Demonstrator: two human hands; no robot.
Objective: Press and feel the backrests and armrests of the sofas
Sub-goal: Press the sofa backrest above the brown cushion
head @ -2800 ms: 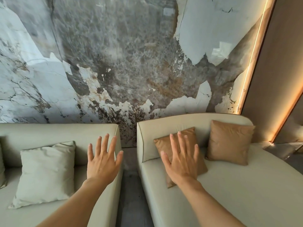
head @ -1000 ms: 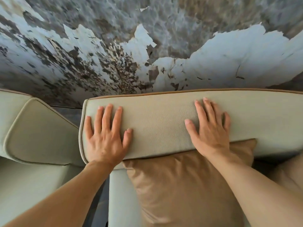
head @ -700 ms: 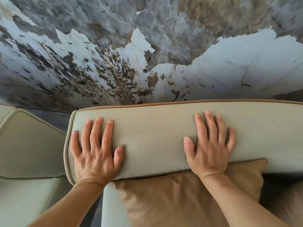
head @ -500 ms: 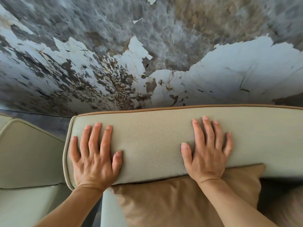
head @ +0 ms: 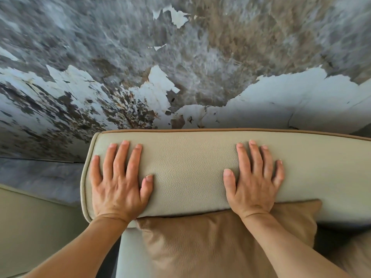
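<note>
The cream leather backrest (head: pixel 188 169) of the right sofa runs across the middle of the view, edged with tan piping along its far rim. My left hand (head: pixel 118 181) lies flat on its left end, fingers spread, palm down. My right hand (head: pixel 253 177) lies flat on the backrest further right, fingers spread too, its wrist over a tan cushion (head: pixel 216 243) that leans against the backrest. Neither hand holds anything. The left sofa's cream armrest (head: pixel 34 225) shows at the lower left.
A marbled grey, white and brown wall (head: pixel 180 67) rises directly behind the backrest. A narrow gap of grey floor (head: pixel 40 177) separates the two sofas. A second tan cushion (head: pixel 355 255) peeks in at the lower right.
Earlier both hands hovered before the two sofas; they came down flat on the right sofa's backrest. Over the last second they stay pressed there while the view shifts slightly right.
</note>
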